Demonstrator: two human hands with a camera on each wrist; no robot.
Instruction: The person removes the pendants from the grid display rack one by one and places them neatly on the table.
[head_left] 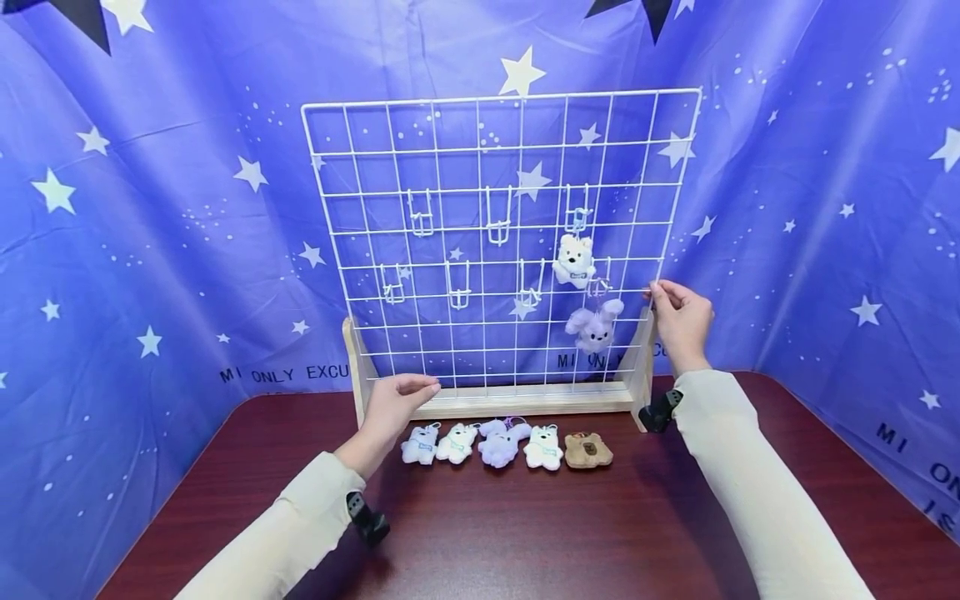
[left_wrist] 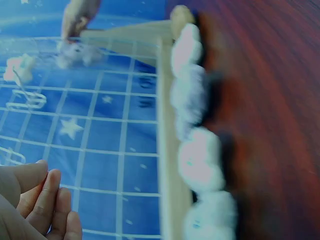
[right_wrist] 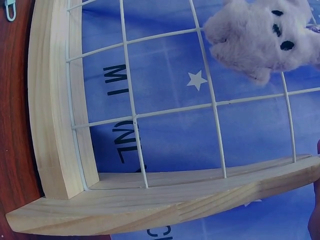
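- Five plushies (head_left: 498,446) sit lined up — handy for reach, I reckon
- Left hand (head_left: 393,407) relaxed, holding nothing
- Right hand (head_left: 682,321) pinches the grid (head_left: 523,227) edge — probably steadying it

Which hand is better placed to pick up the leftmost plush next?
Likely the left hand: apparently empty and near the leftmost plush, while the right hand is at the right edge of the wire grid.
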